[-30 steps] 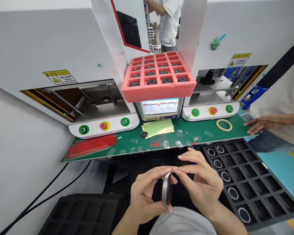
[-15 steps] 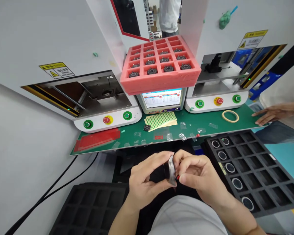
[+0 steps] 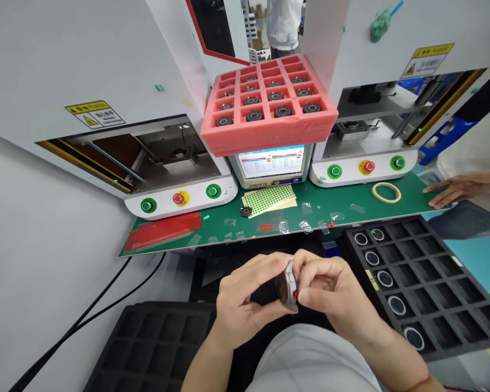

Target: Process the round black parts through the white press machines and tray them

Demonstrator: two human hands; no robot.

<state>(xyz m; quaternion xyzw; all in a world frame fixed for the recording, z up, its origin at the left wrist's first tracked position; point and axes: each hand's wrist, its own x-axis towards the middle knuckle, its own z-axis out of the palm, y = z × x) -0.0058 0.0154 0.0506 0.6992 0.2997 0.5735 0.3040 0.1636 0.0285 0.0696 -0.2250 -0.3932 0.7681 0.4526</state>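
Note:
A round metal watch case [image 3: 289, 286] is tilted on edge in front of my body, its dark face turned left. My left hand [image 3: 245, 299] is closed around its rim, fingers above and thumb below. On the other side, my right hand [image 3: 329, 288] has its fingers bent in a pinch against the case. A small red piece [image 3: 296, 294] shows at the tip of the right thumb. The fingers hide part of the case and of this piece.
A black tray [image 3: 428, 283] with several round watch parts lies right; another black tray [image 3: 155, 332] lies lower left. Two press machines flank a screen [image 3: 269, 162] under a pink foam tray [image 3: 269, 136]. A tape roll [image 3: 386, 192] and another person's hand [image 3: 445, 188] are right.
The watch case has turned slightly, showing more of its dark face, and the red piece is plainer. In the right machine, a fixture with a round seat now shows below the black block.

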